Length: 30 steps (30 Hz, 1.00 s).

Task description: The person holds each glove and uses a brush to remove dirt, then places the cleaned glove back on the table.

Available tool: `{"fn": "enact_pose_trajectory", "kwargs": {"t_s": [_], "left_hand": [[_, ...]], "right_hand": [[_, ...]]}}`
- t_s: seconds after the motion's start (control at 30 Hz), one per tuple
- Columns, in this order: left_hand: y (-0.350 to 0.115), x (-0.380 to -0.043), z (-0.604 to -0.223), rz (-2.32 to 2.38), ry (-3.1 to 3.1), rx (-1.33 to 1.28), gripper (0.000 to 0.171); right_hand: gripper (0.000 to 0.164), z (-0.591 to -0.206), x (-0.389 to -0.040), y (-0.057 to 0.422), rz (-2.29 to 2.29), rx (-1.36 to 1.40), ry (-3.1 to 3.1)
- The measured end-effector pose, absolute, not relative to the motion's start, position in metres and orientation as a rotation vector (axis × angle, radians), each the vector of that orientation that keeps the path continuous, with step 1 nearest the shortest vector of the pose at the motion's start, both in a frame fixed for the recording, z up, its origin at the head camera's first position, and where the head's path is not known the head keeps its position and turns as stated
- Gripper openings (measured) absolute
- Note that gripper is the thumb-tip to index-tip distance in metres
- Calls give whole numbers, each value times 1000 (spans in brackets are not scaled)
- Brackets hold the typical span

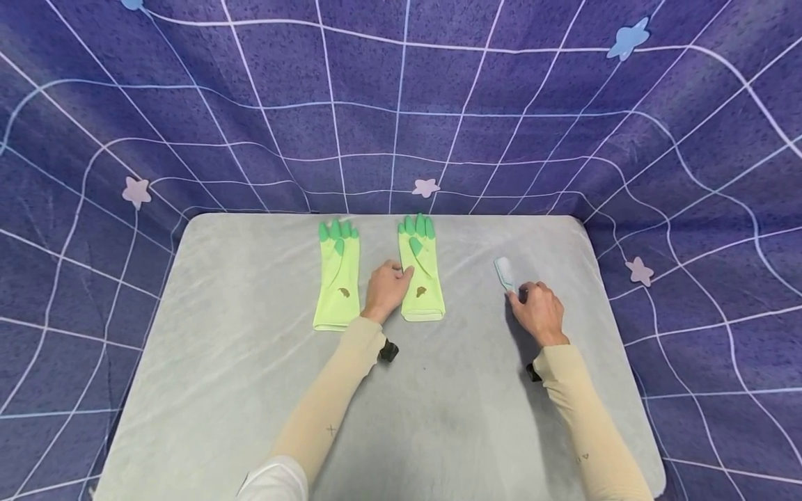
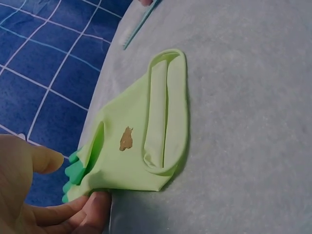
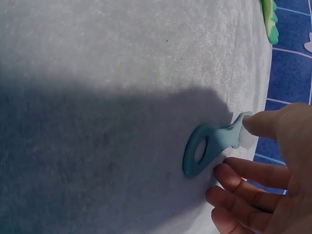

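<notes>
Two light green rubber gloves with darker green fingertips lie flat, side by side, each with a brown mark. My left hand (image 1: 385, 287) is between the left glove (image 1: 332, 282) and the right glove (image 1: 431, 282). Its fingers touch the edge of the right glove (image 2: 134, 107), with the thumb held apart. Over on the right, a small brush (image 1: 503, 273) with pale bristles lies on the table. Around its teal looped handle (image 3: 217, 141) my right hand (image 1: 540, 311) is spread loosely, thumb at the neck and fingers on the other side, not closed on it.
A grey cloth covers the table (image 1: 250, 390), whose far edge runs just beyond the glove fingertips. Purple-blue curtain (image 1: 401, 125) with a grid pattern and stars surrounds the back and both sides.
</notes>
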<state>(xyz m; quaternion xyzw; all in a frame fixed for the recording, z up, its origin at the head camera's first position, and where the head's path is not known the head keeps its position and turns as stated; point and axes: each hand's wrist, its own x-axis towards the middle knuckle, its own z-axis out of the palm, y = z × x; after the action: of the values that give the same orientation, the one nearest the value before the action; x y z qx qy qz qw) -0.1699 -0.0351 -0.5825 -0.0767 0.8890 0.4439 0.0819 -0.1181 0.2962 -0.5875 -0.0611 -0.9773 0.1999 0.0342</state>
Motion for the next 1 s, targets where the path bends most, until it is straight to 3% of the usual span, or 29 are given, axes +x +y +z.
{"fn": "enact_pose_trajectory", "kwargs": {"t_s": [0.63, 1.0], "left_hand": [[-38, -181, -593, 1316, 2606, -264, 30], [-43, -182, -595, 1365, 2595, -232, 26]], "right_hand": [[25, -593, -121, 293, 810, -343, -3003], [26, -587, -126, 295, 838, -362, -3071]]}}
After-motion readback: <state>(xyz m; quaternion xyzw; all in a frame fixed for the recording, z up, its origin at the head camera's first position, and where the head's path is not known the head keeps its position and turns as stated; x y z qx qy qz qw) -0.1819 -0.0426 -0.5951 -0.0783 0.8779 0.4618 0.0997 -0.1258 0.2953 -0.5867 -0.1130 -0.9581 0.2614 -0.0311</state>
